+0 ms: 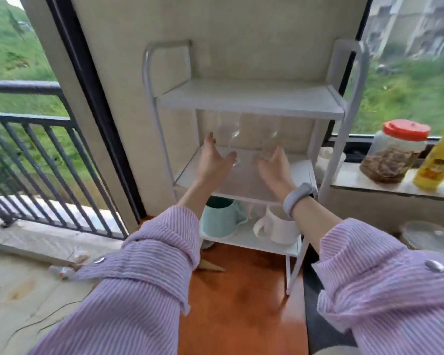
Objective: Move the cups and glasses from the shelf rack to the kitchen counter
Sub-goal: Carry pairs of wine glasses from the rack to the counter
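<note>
Reaching into the middle tier of the shelf rack (251,105), I have both hands open and neither grip has closed on anything. My left hand (213,160) is spread, fingers straight, beside the stem of a clear wine glass (228,129); whether the fingertips touch the glass I cannot tell through the blur. My right hand (274,167) is likewise open, palm turned inward, its fingers just short of a second clear glass (269,139) standing near the first on the same middle shelf (300,170). I judge the step in hand to be the approach to the two glasses, the first lift not yet made. The next move calls for each hand to curl round its own glass, low on the bowl or stem, then draw it out level beneath the top shelf without knocking the neighbour. Both forearms run forward and slightly downward from striped purple sleeves (144,265), roughly parallel, the right wrist bearing a grey band (296,198). On the bottom tier a pale green mug (221,219) and a white mug (277,226) await. A red-lidded jar (392,152) and a yellow bottle (438,157) stand on the bench (349,180) at right.
</note>
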The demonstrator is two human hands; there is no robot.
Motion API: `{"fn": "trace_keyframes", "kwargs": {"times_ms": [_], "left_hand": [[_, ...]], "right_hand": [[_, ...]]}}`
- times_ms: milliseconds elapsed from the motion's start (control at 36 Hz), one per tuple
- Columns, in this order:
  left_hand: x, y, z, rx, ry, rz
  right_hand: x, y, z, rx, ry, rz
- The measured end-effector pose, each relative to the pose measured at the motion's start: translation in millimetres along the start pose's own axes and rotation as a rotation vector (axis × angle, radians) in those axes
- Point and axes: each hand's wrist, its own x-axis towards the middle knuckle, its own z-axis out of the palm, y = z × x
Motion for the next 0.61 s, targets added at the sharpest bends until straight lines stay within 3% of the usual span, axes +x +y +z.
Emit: {"fn": "trace_keyframes", "kwargs": {"times_ms": [472, 611], "left_hand": [[14.1, -4.8, 16.3, -0.254, -0.091, 0.031], [-1.2, 2.1, 12.1, -0.296, -0.027, 0.018]], "right_hand": [[24.0, 0.9, 14.1, 0.165, 0.054, -0.017], [9.0, -5.2, 10.1, 0.215, 0.080, -0.033]]}}
